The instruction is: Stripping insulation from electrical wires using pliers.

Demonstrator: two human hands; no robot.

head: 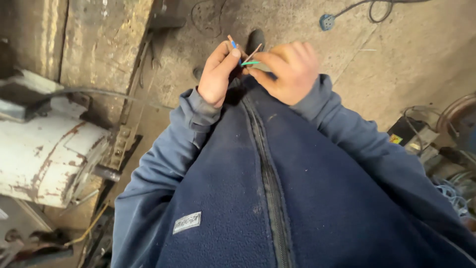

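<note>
Head view: both hands are raised before the chest, left hand (218, 74) pinching a blue wire (233, 44), right hand (290, 69) closed on a green wire (250, 63). A motor (47, 159) stands left; a cable (367, 7) lies on the floor (396, 64).

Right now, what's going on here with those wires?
A person in a navy fleece stands looking down at both hands, held close in front of the chest. The left hand pinches a blue wire with a bare copper end, and the right hand holds a green wire against it, the tips meeting between the fingers. A rusty white motor sits to the left, and a blue plug lies on the concrete floor.
</note>
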